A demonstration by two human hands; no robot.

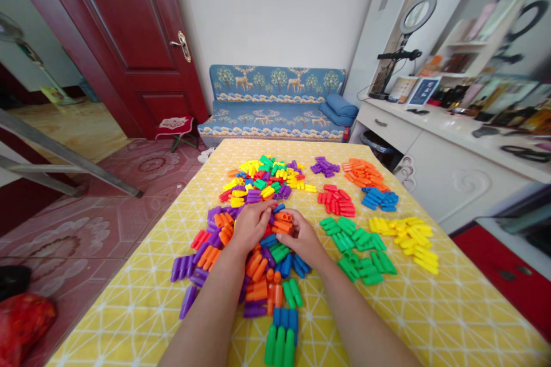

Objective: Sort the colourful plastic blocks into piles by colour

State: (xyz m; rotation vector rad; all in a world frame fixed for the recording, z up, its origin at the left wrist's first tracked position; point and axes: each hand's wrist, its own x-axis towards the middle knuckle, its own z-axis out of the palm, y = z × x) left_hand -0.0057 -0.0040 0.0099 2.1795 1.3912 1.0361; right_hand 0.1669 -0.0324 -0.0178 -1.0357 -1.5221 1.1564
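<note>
My right hand [305, 241] has its thumb and fingers closed around an orange plastic tube block [283, 223], its round openings facing up. Just left of it, my left hand [253, 223] reaches into the mixed pile with fingers bent together; its fingertips are partly hidden, so what they hold cannot be made out. A blue tube block [279, 208] lies right by those fingertips. Around and under both hands spread purple blocks [183, 267], more orange blocks [256, 266], green blocks [293, 292] and blue blocks [286, 318].
Single-colour heaps lie to the right: purple [325, 167], orange [364, 174], red [336, 201], blue [379, 199], green [357, 246] and yellow [407, 236]. A second mixed pile [267, 178] sits farther back. Beyond the yellow tablecloth [142, 304] stand a blue sofa [275, 114] and white dresser [456, 155].
</note>
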